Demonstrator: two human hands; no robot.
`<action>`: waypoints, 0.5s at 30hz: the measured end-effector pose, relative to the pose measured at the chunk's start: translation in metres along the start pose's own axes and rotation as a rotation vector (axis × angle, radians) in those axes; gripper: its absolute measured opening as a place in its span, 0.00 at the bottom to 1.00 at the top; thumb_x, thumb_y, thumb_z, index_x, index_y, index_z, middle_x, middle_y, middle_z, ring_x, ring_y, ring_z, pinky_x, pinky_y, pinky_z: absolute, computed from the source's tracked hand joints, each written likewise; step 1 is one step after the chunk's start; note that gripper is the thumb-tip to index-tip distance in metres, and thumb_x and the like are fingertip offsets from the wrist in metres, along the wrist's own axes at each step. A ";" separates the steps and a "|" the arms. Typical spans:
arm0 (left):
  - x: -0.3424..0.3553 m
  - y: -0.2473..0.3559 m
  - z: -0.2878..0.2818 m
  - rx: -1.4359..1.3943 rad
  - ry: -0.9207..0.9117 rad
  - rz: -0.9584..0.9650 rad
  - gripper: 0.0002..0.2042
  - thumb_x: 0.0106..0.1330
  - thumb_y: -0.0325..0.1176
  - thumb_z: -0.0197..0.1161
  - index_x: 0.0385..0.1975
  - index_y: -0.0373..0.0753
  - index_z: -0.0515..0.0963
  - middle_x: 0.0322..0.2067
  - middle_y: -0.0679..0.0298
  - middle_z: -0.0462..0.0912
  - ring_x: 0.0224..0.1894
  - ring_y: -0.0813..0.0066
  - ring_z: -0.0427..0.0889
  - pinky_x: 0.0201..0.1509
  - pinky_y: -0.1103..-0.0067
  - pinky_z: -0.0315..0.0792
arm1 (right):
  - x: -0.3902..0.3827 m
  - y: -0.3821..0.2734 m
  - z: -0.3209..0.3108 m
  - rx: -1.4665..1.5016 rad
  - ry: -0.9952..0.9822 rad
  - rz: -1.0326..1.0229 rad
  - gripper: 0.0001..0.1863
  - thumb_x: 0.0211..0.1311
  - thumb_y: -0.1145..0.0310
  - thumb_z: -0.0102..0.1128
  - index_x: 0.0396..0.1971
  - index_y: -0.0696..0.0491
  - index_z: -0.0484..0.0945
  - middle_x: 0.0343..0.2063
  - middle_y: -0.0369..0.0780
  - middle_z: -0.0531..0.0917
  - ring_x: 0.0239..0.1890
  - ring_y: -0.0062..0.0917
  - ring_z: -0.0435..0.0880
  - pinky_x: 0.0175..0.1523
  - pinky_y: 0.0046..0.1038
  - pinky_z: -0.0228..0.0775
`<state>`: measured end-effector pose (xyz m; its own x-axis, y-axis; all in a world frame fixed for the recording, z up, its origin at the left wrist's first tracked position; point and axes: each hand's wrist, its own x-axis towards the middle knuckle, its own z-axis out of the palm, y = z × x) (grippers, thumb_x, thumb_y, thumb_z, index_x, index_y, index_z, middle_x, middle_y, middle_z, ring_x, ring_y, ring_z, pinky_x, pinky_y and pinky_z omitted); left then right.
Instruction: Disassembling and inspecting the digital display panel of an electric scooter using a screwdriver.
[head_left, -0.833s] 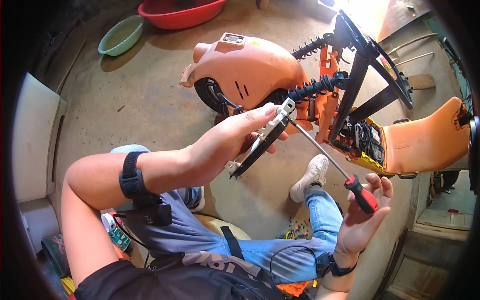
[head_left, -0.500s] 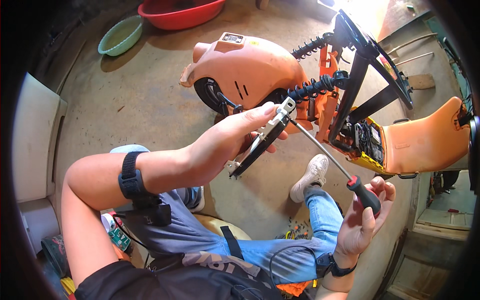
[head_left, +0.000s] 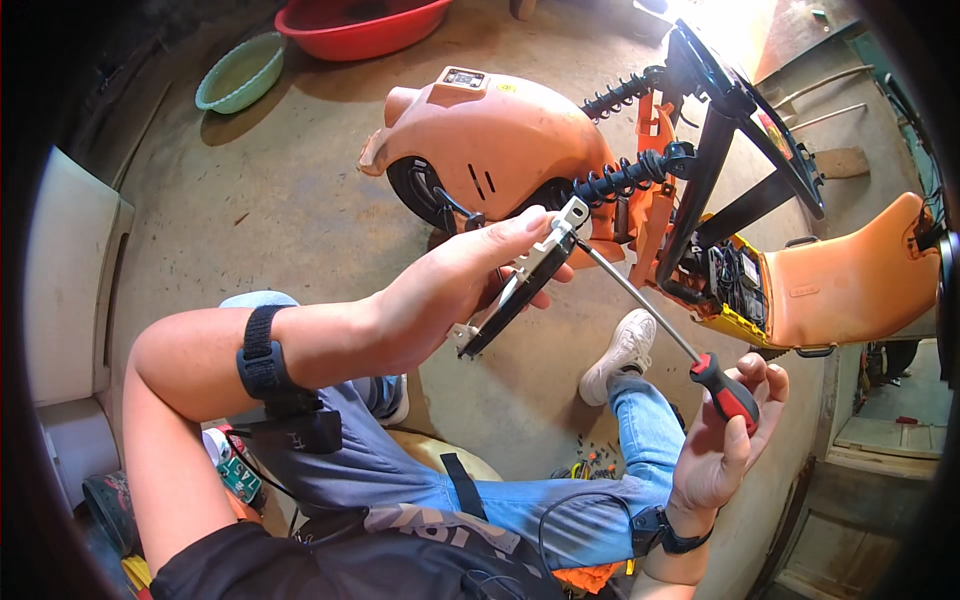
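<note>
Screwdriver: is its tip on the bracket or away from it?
On it, apparently: the screwdriver ends at the bracket held in the left hand. Whether it is seated, I cannot tell.

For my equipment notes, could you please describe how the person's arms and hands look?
Both the left hand and the right hand are bare. The left forearm wears a black strap, with a dark boxy device below; the right wrist wears a black band. The left sleeve is short and black.

A green plate (head_left: 240, 479) bears white digits.
</note>
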<state>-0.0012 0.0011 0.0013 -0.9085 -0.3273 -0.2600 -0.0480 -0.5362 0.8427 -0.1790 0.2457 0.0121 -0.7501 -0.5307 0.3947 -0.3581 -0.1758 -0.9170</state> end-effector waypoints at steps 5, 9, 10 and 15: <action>0.000 -0.002 -0.003 -0.002 0.005 -0.004 0.30 0.78 0.58 0.40 0.61 0.37 0.68 0.49 0.62 0.77 0.48 0.75 0.74 0.59 0.77 0.65 | 0.002 -0.006 0.007 0.219 0.057 0.252 0.35 0.69 0.44 0.57 0.63 0.55 0.61 0.51 0.43 0.72 0.33 0.18 0.72 0.35 0.18 0.68; 0.000 -0.001 -0.002 -0.001 -0.001 -0.006 0.30 0.78 0.58 0.40 0.61 0.37 0.68 0.49 0.62 0.77 0.48 0.75 0.74 0.58 0.77 0.65 | 0.000 -0.012 0.000 0.133 -0.010 0.289 0.36 0.69 0.42 0.57 0.63 0.54 0.61 0.51 0.42 0.72 0.33 0.19 0.72 0.34 0.19 0.67; 0.000 -0.001 -0.002 -0.003 -0.002 -0.008 0.30 0.77 0.58 0.40 0.62 0.37 0.68 0.49 0.62 0.77 0.48 0.75 0.74 0.58 0.77 0.65 | 0.001 -0.010 0.001 0.073 -0.013 0.201 0.37 0.69 0.41 0.56 0.63 0.54 0.61 0.51 0.42 0.72 0.33 0.19 0.72 0.34 0.18 0.67; 0.000 0.000 -0.001 0.004 0.006 -0.012 0.30 0.77 0.59 0.40 0.62 0.37 0.68 0.49 0.62 0.77 0.48 0.75 0.74 0.58 0.77 0.65 | 0.001 -0.001 0.003 -0.032 0.006 0.001 0.37 0.69 0.41 0.56 0.63 0.54 0.61 0.50 0.42 0.73 0.33 0.18 0.73 0.33 0.17 0.67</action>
<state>-0.0010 -0.0001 0.0004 -0.9055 -0.3255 -0.2724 -0.0600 -0.5371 0.8414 -0.1774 0.2427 0.0127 -0.7538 -0.5255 0.3945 -0.3752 -0.1486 -0.9149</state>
